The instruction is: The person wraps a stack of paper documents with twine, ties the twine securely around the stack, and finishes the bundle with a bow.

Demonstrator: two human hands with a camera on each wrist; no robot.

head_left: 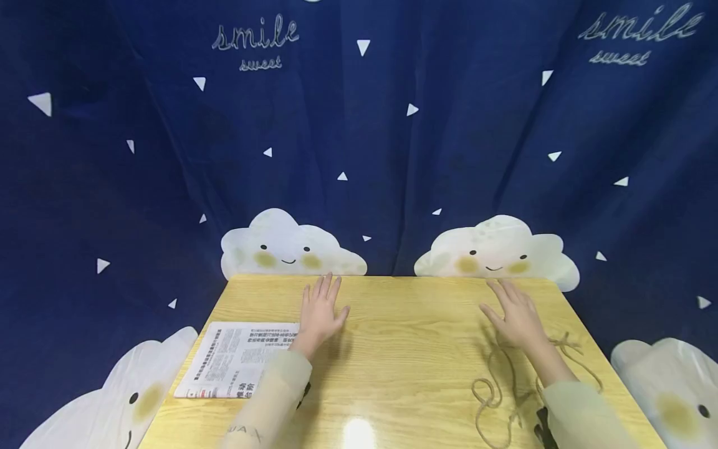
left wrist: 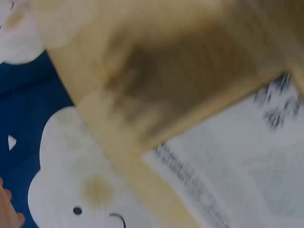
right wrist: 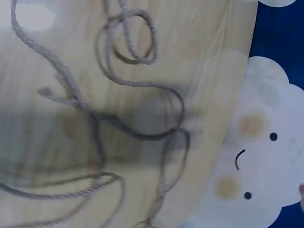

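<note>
Along the left edge of the wooden surface (head_left: 392, 349), just inside it, lies a newspaper (head_left: 241, 358), flat, its printed side up. The left sleeve (head_left: 275, 390) crosses in front of its right side. Beyond, the left hand (head_left: 321, 315) reaches toward the far edge, fingers straight and spread, thumb held out; it appears to hover, though the blurred left wrist view shows mainly its shadow. A bright glare (head_left: 359, 433) sits at the middle of the near edge. Toward the right edge, the right hand (head_left: 516, 318) points at the far edge, fingers extended, thumb apart. Below it, a thin rope (right wrist: 142, 136) lies in loose loops and crossings, spread from near the right edge toward the near right corner. Behind the far edge hangs a blue curtain (head_left: 359, 206) with smiling clouds.
</note>
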